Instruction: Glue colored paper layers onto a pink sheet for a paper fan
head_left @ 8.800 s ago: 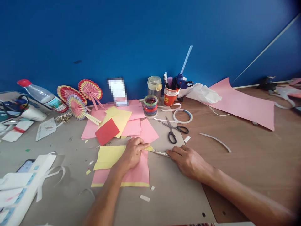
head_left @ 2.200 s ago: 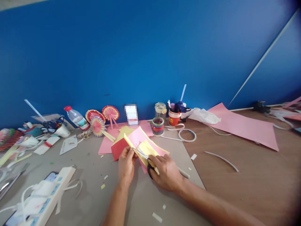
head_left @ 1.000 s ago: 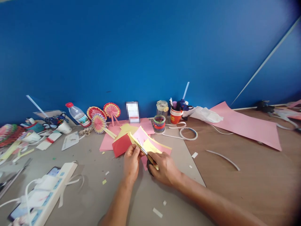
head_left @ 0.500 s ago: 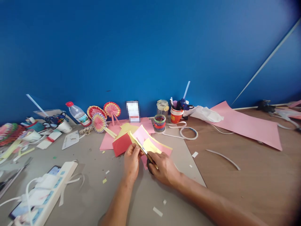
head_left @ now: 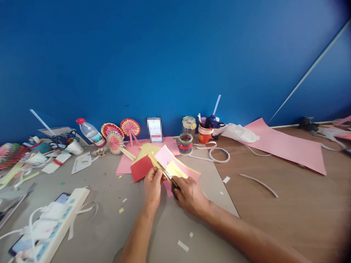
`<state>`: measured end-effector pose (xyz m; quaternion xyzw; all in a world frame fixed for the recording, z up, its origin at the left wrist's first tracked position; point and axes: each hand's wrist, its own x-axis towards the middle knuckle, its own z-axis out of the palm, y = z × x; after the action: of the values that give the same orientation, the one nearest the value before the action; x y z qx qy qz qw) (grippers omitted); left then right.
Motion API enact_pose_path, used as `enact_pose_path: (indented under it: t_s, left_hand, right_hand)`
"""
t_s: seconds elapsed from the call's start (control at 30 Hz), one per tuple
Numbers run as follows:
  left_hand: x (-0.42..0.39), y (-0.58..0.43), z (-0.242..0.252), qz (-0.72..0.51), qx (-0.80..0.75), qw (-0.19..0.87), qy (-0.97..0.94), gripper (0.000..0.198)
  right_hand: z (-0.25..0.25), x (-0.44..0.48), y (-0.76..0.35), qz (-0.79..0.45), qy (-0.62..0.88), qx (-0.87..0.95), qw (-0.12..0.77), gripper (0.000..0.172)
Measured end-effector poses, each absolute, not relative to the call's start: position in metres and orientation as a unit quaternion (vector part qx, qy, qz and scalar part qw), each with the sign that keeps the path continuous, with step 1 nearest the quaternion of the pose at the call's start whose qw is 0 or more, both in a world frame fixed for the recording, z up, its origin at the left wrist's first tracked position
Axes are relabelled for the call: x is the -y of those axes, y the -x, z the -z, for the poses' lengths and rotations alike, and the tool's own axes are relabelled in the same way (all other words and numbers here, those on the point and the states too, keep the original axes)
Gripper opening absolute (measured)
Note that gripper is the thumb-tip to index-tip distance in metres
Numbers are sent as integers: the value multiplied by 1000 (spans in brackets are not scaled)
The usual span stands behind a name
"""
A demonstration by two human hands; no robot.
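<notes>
My left hand [head_left: 153, 184] pinches the edge of a yellow paper piece [head_left: 153, 159] between thumb and fingers. A red paper piece [head_left: 142, 168] lies against that hand on its left. My right hand [head_left: 190, 193] is closed round a pair of scissors [head_left: 168, 175], whose blades point up and left along the paper, close to my left fingertips. Just beyond the blades lies pink paper with yellow edges [head_left: 163, 155], partly covered by my right hand. Where exactly the blades meet the paper is too small to make out.
Folded paper fans [head_left: 130, 127] and a bottle [head_left: 91, 133] stand along the blue wall. Behind my hands are a jar [head_left: 189, 126] and a red paper cup [head_left: 205, 135] of tools. A power strip [head_left: 64, 219] lies left, pink sheets [head_left: 287, 146] right, paper scraps [head_left: 183, 246] in front.
The scissors' handles have drawn slightly closer together in my right hand. My left hand still pinches the paper in nearly the same place. The view has shifted a little.
</notes>
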<state>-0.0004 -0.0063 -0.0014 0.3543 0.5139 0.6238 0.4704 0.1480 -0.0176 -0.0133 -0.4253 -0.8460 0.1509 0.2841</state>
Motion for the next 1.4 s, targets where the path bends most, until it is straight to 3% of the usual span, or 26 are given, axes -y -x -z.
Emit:
enact_pose_path:
  t_s: [0.43, 1.13, 1.4]
  left_hand:
    - [6, 1, 2, -607, -537, 424, -404, 25]
    - [16, -11, -12, -571, -516, 388, -506, 19]
    - [10, -6, -1, -612, -502, 398, -463, 34]
  right_hand:
    - [9, 21, -151, -155, 429, 836, 304, 31]
    - [4, 11, -154, -183, 410, 825, 342, 18]
    - [3, 14, -152, -166, 406, 833, 336, 25]
